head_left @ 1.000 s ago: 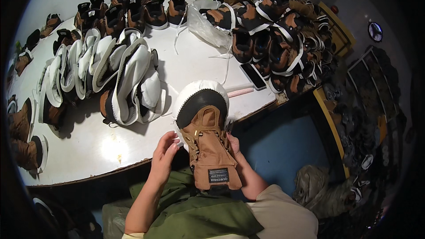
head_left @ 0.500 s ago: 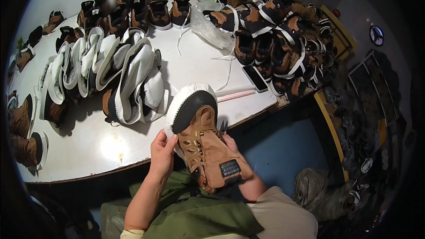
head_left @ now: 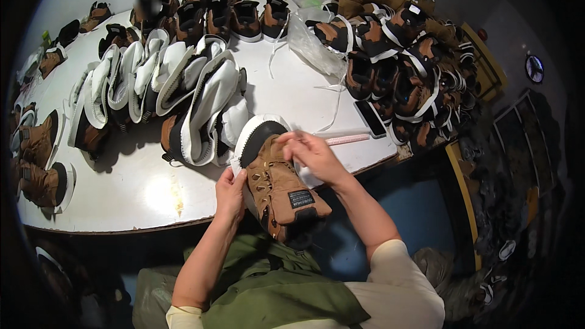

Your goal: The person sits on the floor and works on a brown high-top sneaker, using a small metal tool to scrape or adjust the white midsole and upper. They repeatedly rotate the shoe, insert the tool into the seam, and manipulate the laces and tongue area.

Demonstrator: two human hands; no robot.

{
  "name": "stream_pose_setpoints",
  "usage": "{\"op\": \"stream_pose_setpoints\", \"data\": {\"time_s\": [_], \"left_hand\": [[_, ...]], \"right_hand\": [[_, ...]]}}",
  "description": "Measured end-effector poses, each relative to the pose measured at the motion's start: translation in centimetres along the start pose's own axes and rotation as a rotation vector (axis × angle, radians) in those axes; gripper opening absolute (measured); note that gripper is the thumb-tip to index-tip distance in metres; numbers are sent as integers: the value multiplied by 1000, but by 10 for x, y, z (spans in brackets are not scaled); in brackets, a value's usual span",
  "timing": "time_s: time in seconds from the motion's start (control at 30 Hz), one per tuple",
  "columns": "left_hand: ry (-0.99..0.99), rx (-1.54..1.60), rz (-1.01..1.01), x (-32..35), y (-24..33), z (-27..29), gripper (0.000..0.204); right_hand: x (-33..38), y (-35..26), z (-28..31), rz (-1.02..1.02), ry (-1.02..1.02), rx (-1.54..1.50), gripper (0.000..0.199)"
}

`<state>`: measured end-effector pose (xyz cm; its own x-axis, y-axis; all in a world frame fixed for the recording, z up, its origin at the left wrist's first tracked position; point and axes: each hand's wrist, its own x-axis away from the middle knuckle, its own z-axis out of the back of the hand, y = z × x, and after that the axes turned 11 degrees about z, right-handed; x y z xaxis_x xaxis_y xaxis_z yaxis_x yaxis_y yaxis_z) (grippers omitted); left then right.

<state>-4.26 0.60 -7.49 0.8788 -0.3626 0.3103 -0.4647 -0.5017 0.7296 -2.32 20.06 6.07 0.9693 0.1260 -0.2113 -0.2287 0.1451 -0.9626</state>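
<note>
Brown boot (head_left: 281, 186) between both hands, toe toward table (head_left: 146, 195), heel toward person.

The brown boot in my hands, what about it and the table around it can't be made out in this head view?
- Brown boot: its far side, under the right hand, and its opening toward the lap are hidden.
- Left hand: its fingertips go behind the boot.
- Dark boots at the table's far edge: one is blurred.
- Boot pile: lower boots buried by upper ones.
- Floor right: too dark.
</note>
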Motion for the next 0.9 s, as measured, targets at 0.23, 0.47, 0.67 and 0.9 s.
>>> {"op": "stream_pose_setpoints", "data": {"time_s": [0.23,0.47,0.67,0.9], "left_hand": [[228,-622,-262,7,25,7,28],[249,-972,-565,17,44,13,25],[257,-923,-566,13,39,7,18],[243,-875,-634,10,35,9,7]], "right_hand": [[-33,19,-31,-27,-177,275,26],[-30,27,-45,150,-129,463,33],[-31,18,-42,168,-276,712,35],[-29,3,-48,248,-397,1034,32]]}}
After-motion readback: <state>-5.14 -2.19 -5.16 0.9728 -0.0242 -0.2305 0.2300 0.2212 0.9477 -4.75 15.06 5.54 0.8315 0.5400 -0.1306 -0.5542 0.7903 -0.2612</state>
